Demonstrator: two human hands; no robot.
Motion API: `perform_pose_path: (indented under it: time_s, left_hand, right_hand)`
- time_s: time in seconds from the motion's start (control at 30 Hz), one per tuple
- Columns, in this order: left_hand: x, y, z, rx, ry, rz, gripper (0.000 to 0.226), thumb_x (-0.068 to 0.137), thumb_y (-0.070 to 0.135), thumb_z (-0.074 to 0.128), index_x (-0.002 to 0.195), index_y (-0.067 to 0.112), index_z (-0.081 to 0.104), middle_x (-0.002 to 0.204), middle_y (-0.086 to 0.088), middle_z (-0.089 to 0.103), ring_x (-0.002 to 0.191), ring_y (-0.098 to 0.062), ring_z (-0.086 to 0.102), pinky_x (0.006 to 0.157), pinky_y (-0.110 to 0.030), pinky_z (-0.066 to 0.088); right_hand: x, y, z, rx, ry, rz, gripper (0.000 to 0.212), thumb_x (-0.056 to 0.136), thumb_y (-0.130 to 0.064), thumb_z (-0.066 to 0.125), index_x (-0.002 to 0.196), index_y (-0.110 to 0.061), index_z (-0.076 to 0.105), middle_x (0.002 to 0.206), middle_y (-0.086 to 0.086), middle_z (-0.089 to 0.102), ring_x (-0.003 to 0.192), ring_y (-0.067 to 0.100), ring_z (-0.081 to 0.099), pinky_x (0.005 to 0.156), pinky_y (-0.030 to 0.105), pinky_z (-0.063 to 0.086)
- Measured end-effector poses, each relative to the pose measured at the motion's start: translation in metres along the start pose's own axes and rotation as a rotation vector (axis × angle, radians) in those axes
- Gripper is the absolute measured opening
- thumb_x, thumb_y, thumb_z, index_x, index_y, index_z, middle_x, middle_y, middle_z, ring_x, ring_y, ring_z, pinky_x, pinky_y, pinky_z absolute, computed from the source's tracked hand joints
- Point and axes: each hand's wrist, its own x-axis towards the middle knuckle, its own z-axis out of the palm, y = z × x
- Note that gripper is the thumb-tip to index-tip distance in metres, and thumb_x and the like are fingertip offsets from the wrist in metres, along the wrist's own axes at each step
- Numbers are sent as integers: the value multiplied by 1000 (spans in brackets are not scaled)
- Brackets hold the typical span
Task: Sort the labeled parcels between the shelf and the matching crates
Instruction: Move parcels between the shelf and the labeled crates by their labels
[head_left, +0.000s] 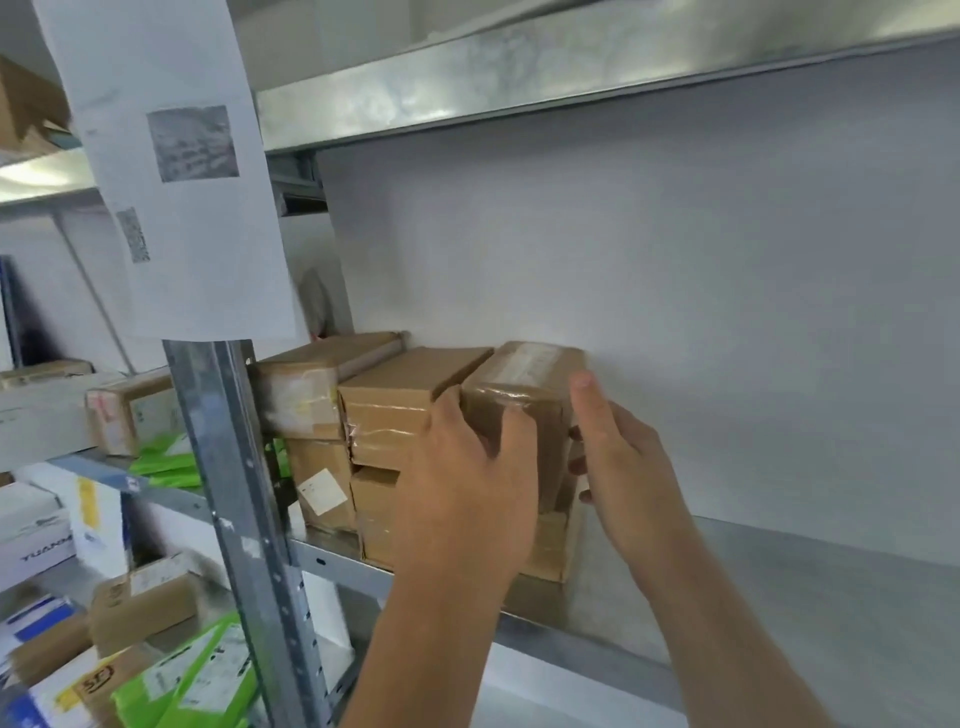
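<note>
The rightmost top parcel (519, 395) is clasped between left hand (467, 467) and right hand (618, 467), fingers curled on its sides. Its long axis runs back into the shelf (779, 582); the neighbouring parcel (400, 400) is touched on its left.

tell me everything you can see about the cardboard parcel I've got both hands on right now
The taped cardboard parcel is a brown box wrapped in glossy clear tape, with a pale label on its top face whose print is too blurred to read. It sits upright at the right end of the top row of stacked parcels on the metal shelf, close against its neighbour. The left hand covers its front face, and the right hand holds its right side, forefinger pointing up.
</note>
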Motion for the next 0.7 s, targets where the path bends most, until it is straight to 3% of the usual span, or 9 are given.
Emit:
perform_pose_path:
  time_s: [0.07,0.17,0.3,0.37,0.4,0.47,0.53,0.6,0.7]
  left_hand:
    - [1,0,-1,-27,-14,20,31,99,57,42,121,36,49,112,8,57,92,-8,54,69,-22,38]
    - [-3,2,-3,-157,-22,75,26,99,60,41,109,37,48,107,11,57,91,-5,55,67,-21,39]
    - [-13,6,-6,-257,-110,125,25,99,57,44,95,34,50,86,12,60,79,5,59,57,-11,44]
    - [-15,9,-4,-347,-164,160,6,101,38,58,103,37,52,94,14,65,86,14,60,63,-5,47]
    - [-15,8,0,-429,-230,173,23,99,25,64,111,41,53,103,17,67,93,16,62,68,-4,49]
    - [-19,9,11,-544,-387,213,60,95,7,68,128,53,49,115,25,65,107,12,63,76,-8,53]
    - [-25,17,25,-576,-499,275,77,95,-3,68,133,61,49,114,25,66,113,6,63,82,-12,56]
    - [-32,23,43,-664,-595,295,79,92,-16,61,125,55,60,110,17,70,115,-3,65,90,-23,59]
    - [-51,40,74,-941,-808,180,46,79,-11,45,97,23,71,112,-3,72,115,-21,69,100,-43,56]
  right_hand:
    - [-2,-1,3,14,22,14,51,101,-68,40,90,-32,74,78,-19,74,72,-3,67,72,31,53]
    - [-4,-3,0,53,70,26,44,104,-62,40,94,-35,74,85,-16,76,84,4,71,81,34,60]
    - [-15,-9,-24,84,51,-12,28,108,-26,48,108,-38,73,96,-15,75,90,6,72,83,36,61]
    - [-25,-8,-45,68,28,-83,41,100,-7,53,120,-39,68,109,-14,72,100,9,71,85,36,62]
    - [-30,-6,-56,38,30,-117,54,96,2,54,128,-40,63,112,-15,70,105,8,70,82,32,62]
    - [-40,2,-82,-68,59,-154,81,90,13,54,146,-45,47,114,-16,65,112,-1,65,83,25,60]
    - [-53,8,-110,-208,72,-169,92,90,14,54,156,-47,35,124,-12,63,122,0,61,101,25,54]
    - [-68,12,-141,-267,83,-182,87,90,11,55,155,-45,41,132,-6,64,127,1,58,106,23,51]
    - [-90,15,-194,-103,134,-147,78,74,4,49,141,-34,60,118,-2,71,111,2,66,80,11,53]
